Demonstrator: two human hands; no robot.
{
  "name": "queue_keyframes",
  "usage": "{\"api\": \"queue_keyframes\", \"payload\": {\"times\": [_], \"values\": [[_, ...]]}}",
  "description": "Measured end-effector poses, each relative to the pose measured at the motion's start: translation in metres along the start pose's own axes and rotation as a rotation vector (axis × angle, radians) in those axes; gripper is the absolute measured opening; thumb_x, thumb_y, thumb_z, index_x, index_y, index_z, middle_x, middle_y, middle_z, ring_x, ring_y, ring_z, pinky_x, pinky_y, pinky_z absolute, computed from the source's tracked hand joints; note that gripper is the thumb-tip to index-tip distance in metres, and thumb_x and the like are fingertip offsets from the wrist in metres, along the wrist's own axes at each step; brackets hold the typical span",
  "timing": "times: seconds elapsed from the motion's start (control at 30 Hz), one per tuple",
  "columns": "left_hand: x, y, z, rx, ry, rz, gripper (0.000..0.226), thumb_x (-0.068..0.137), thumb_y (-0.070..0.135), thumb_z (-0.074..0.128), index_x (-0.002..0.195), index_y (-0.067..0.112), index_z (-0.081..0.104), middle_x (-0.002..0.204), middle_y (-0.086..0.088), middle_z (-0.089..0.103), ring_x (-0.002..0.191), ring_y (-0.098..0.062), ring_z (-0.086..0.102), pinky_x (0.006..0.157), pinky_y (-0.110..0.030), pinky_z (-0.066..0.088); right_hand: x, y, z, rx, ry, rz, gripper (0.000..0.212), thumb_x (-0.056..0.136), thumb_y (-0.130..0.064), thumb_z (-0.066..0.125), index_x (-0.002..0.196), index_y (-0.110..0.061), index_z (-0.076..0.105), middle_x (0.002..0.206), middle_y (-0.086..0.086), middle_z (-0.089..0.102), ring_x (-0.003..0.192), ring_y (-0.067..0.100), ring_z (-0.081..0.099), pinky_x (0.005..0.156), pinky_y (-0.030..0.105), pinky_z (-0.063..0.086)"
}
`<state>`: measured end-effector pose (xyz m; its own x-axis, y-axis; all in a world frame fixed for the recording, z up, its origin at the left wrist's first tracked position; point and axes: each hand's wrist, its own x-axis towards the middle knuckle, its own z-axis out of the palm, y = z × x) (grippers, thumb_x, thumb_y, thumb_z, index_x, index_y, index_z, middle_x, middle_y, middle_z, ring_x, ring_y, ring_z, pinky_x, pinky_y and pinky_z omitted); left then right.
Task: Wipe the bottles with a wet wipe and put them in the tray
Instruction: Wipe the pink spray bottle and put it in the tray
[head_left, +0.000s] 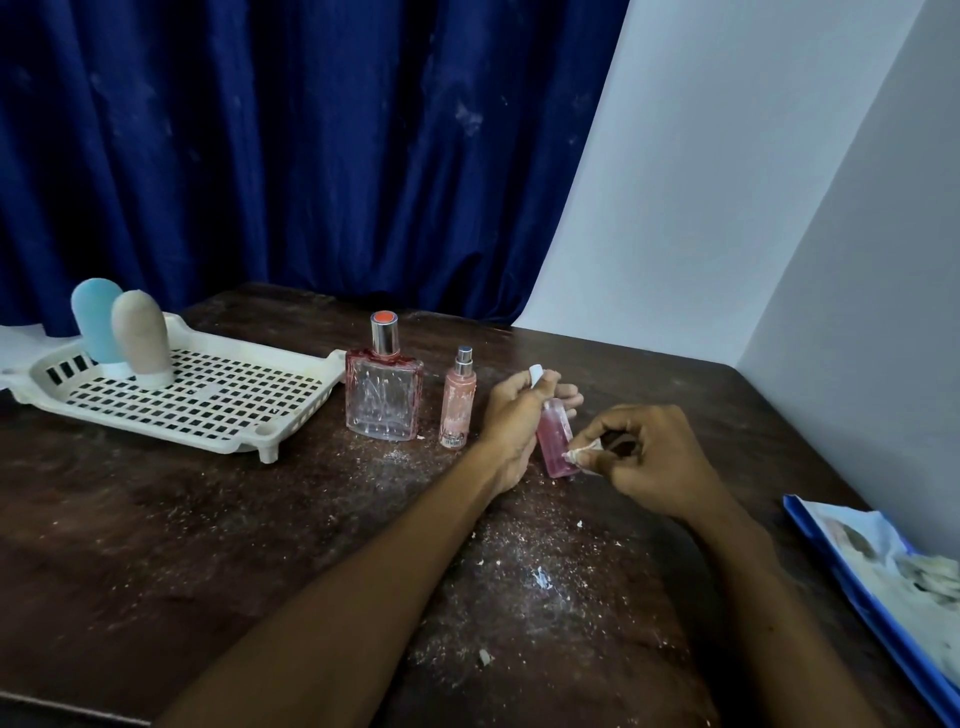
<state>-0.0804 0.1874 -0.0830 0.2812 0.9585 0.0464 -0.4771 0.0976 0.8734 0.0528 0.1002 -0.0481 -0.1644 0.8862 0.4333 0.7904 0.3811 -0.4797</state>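
On the dark wooden desk (208, 545), the white perforated plastic tray (156, 423) sits at the left edge, beyond the square clear-glass perfume bottle (383, 397) and the slim pink spray bottle (458, 405). My left hand (511, 415) grasps the small pink bottle (558, 441), cap tilted away, base toward me. My right hand (649, 457) pinches the crumpled white wet wipe (574, 457) against its lower end. In my judgement the tray route runs leftward over those 2 standing bottles.

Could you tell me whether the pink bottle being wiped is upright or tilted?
Tilted: the left hand holds the pink bottle, white cap leaning left, base toward the wet wipe in the right hand.
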Motion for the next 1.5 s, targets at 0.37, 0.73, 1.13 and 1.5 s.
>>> {"api": "queue_keyframes", "payload": {"times": [0.37, 0.73, 1.13, 1.5], "values": [[-0.0068, 0.0016, 0.0051, -0.020, -0.148, -0.018, 0.029, 0.103, 0.018, 0.049, 0.126, 0.000, 0.056, 0.116, -0.013, 0.070, 0.097, -0.019, 0.071, 0.075, -0.027, 0.057, 0.0049, 0.0058, 0.0054, -0.096, 0.252, -0.181, 0.020, 0.082, -0.014, 0.078, 0.101, -0.017, 0.078, 0.095, -0.005, 0.072, 0.082, 0.002, 0.067, 0.075, 0.018, 0.056], [-0.0037, -0.0004, 0.0025, -0.060, -0.076, -0.009, 0.025, 0.103, 0.014, 0.048, 0.122, 0.000, 0.056, 0.116, -0.018, 0.070, 0.105, -0.025, 0.071, 0.087, -0.032, 0.058, 0.0023, 0.0078, 0.0043, -0.009, 0.050, -0.102, 0.027, 0.073, 0.001, 0.081, 0.084, -0.023, 0.080, 0.080, -0.009, 0.073, 0.065, 0.006, 0.066, 0.057, 0.019, 0.055], [-0.0077, -0.0040, 0.0071, -0.016, -0.180, -0.035, 0.025, 0.102, 0.019, 0.051, 0.120, 0.006, 0.064, 0.119, -0.016, 0.067, 0.102, -0.019, 0.062, 0.093, -0.033, 0.049, 0.0065, 0.0071, 0.0038, -0.115, 0.339, -0.232, 0.021, 0.079, -0.008, 0.080, 0.099, -0.014, 0.078, 0.094, -0.001, 0.073, 0.079, 0.001, 0.067, 0.075, 0.009, 0.052], [-0.0007, -0.0052, 0.0028, -0.058, -0.073, -0.034, 0.026, 0.105, 0.014, 0.041, 0.123, 0.000, 0.055, 0.121, -0.021, 0.067, 0.109, -0.028, 0.068, 0.094, -0.037, 0.055, 0.0017, 0.0052, 0.0033, 0.026, 0.039, -0.110, 0.025, 0.070, 0.003, 0.082, 0.077, -0.020, 0.080, 0.074, -0.011, 0.073, 0.059, 0.007, 0.065, 0.053, 0.012, 0.047]]}}
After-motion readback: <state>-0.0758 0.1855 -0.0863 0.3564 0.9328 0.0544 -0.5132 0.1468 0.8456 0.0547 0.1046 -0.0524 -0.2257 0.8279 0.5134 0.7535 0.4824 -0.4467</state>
